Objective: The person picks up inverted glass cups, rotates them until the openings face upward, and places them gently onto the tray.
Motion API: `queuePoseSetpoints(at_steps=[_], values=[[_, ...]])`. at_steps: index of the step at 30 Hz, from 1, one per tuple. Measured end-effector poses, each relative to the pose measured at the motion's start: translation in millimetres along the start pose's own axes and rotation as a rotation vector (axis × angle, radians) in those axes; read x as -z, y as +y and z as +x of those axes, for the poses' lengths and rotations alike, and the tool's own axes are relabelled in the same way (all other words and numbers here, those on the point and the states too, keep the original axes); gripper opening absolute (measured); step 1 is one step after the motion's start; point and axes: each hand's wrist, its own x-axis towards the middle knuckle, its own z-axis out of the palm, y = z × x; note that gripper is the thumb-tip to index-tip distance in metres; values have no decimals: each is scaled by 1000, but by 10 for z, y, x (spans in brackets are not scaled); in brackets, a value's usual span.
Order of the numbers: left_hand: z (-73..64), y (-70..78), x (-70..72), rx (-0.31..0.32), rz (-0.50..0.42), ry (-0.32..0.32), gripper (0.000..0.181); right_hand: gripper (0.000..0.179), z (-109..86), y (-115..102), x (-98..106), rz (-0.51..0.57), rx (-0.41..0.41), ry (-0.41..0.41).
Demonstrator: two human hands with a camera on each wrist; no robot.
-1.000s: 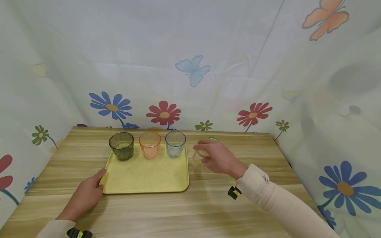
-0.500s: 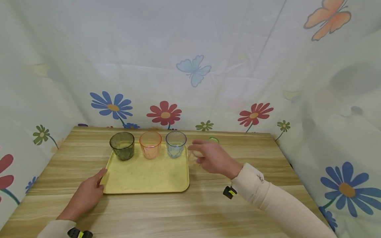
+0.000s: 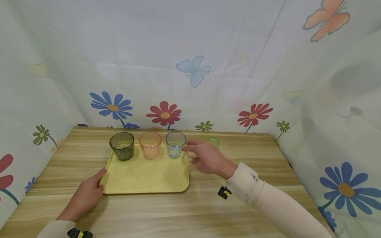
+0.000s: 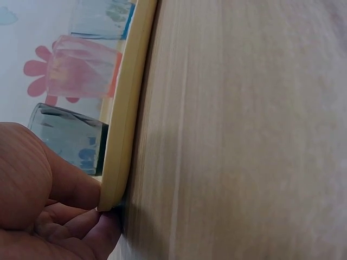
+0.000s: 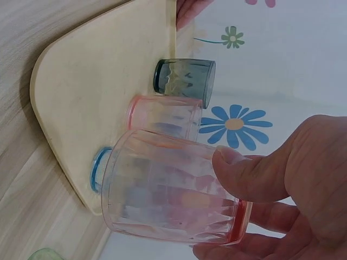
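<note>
My left hand (image 3: 84,195) pinches the near left edge of the yellow tray (image 3: 146,178), with the thumb above and fingers below in the left wrist view. My right hand (image 3: 208,157) holds a clear, pink-tinted glass (image 5: 162,189) over the tray's right edge. Its thick reddish end lies in the fingers and its wider end faces the tray. Along the tray's back stand a dark grey glass (image 3: 122,147), an orange-pink glass (image 3: 150,147) and a blue glass (image 3: 175,145), the last close beside the held glass.
Behind the right hand, a green glass (image 3: 213,142) stands on the wooden table (image 3: 238,205), partly hidden. A white flowered cloth (image 3: 143,66) hangs at the table's back and sides.
My right hand has moved left with the pink-tinted glass, from beside the tray to over its right edge. More of the green glass shows. The left hand and tray have stayed put.
</note>
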Motion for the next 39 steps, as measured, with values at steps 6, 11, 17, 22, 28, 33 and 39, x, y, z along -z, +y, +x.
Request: queuePoseSetpoints(at_steps=[6, 11, 17, 22, 28, 33, 39], values=[[5, -32, 6, -8, -4, 5, 63, 44, 41, -60, -17, -3, 32, 1], [-1, -20, -14, -25, 5, 27, 62, 45, 62, -95, -33, -1, 25, -17], [7, 8, 10, -31, 11, 45, 62, 44, 125, -166, -11, -7, 45, -27], [-6, 4, -3, -27, 13, 42, 62, 46, 170, -231, -28, -1, 49, -45], [-12, 9, -18, -17, 15, 37, 61, 47, 209, -291, -61, -3, 47, -53], [-20, 13, -34, -10, 3, 31, 61, 47, 240, -343, -66, -7, 52, -56], [-41, 8, -62, -21, -19, 46, 61, 45, 299, -414, -83, -14, 67, -60]])
